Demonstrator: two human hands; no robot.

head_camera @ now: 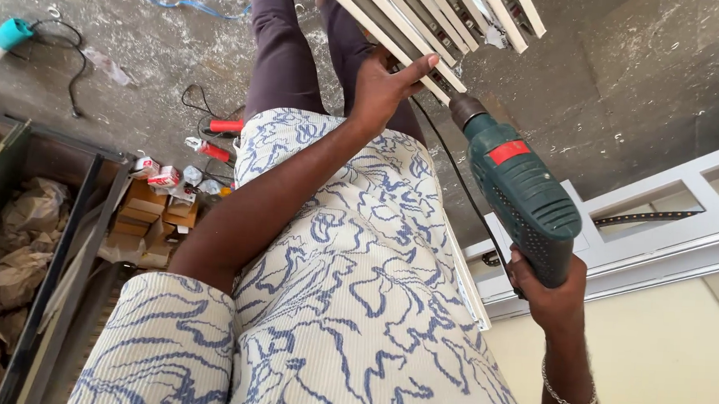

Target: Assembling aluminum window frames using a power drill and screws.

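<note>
We hold a green electric drill in our right hand, fingers clenched around its handle at the lower right, so the drill's body rises up and to the left out of the fist. Its long axis runs on a slant from the hand toward the upper left, and the dark chuck at the tip points at the bundle of white metal frame bars near the top of the view. Our left hand reaches across the patterned shirt and presses flat against the underside of those bars, fingers stretched and not closed around anything, just beside the drill's tip. A black cord trails down from the drill past the shirt.
</note>
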